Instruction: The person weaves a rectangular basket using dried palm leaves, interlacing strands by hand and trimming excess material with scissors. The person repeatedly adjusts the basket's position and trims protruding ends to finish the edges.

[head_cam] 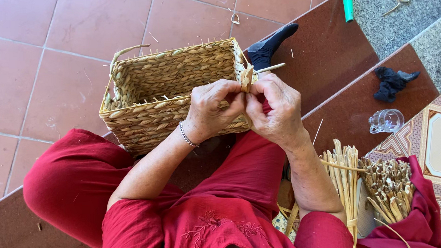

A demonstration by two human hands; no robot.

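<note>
A rectangular woven straw basket rests on my lap and the tiled floor, its opening facing up. My left hand, with a thin bracelet at the wrist, pinches the rim at the basket's near right corner. My right hand presses against the same corner from the right, fingers closed on a flat straw strand that sticks up between both hands. A thin stalk pokes out to the right above my fingers.
A bundle of dry straw stalks and a second bundle lie on red cloth at my right. A glass mug and a dark cloth sit on the steps. My dark-socked foot reaches past the basket.
</note>
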